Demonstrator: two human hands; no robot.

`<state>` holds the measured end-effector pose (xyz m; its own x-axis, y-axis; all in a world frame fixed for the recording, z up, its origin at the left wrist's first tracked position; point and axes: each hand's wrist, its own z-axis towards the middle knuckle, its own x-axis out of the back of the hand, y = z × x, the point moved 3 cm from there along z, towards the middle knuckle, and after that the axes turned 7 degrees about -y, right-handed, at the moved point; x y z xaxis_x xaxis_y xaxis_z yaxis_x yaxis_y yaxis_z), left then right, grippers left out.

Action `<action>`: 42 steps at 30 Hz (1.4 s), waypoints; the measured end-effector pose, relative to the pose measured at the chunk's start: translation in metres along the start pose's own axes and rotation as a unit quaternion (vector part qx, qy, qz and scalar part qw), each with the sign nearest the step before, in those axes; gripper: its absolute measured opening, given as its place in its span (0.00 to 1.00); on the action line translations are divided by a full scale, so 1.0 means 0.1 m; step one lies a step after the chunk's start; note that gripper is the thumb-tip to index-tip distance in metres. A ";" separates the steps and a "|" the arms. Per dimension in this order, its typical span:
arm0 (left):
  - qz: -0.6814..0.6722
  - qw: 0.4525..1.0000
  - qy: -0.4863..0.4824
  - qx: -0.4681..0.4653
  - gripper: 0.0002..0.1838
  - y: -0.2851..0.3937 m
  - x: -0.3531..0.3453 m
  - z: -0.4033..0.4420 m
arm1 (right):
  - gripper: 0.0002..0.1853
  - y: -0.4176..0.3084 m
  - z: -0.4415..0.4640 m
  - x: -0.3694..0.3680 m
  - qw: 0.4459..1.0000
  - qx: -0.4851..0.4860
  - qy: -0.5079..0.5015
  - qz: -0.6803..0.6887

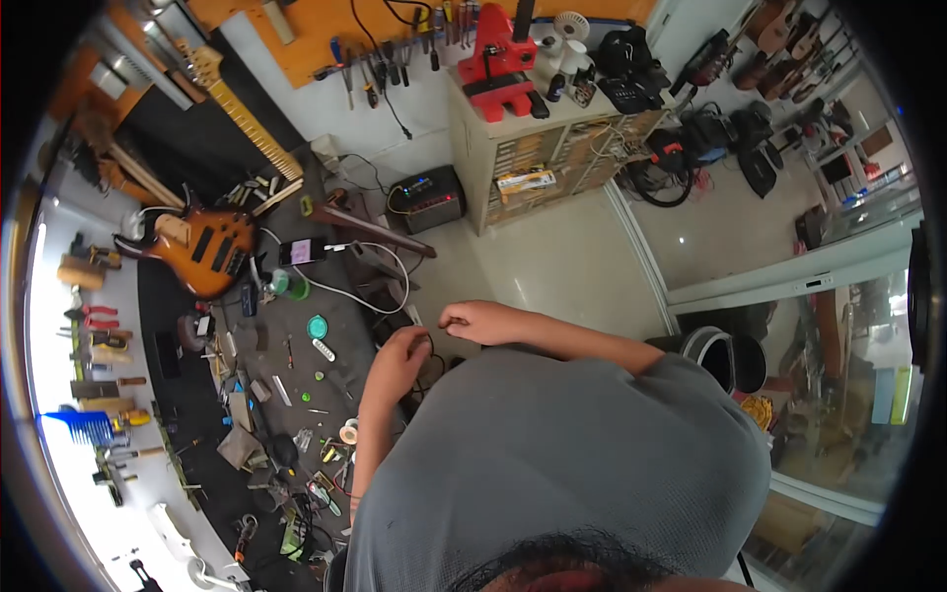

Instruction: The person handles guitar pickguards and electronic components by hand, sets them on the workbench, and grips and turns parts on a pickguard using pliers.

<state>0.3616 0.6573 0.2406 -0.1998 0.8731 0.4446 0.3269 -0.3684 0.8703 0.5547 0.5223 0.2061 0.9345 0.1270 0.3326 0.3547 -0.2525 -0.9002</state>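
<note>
My left hand (399, 361) is at the right edge of the dark workbench (340, 395), its fingers curled together. Just across a small gap, my right hand (473, 322) is closed too, with its fingertips pointing towards the left one. Whatever either hand pinches is too small or hidden to make out. Beyond them, a white cable (345, 295) loops over the bench from near a phone (302, 251). A teal round lid (317, 328) lies on the bench left of my left hand.
A sunburst guitar body (202, 247) and a guitar neck (242, 113) are at the upper left. Small tools and scraps litter the bench. A black amplifier (431, 198) stands beside a cabinet (480, 158) with a red press (500, 69). Glass doors (819, 286) are at the right.
</note>
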 end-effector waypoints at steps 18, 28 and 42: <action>-0.198 0.909 0.308 0.196 0.06 0.40 0.39 1.54 | 0.13 -0.22 2.06 1.77 0.925 0.148 -0.350 0.005; -0.142 0.876 0.370 0.276 0.07 0.65 0.52 1.96 | 0.13 -0.25 2.48 2.10 0.888 0.185 -0.421 0.013; -0.118 0.860 0.400 0.295 0.13 0.80 0.59 2.14 | 0.13 -0.26 2.91 2.08 0.840 0.173 -0.514 -0.007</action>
<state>0.5740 0.7477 0.2915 -0.8189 0.3163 0.4789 0.5546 0.2214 0.8021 0.7311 0.8342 0.2167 0.3482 0.9336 0.0851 0.1697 0.0265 -0.9851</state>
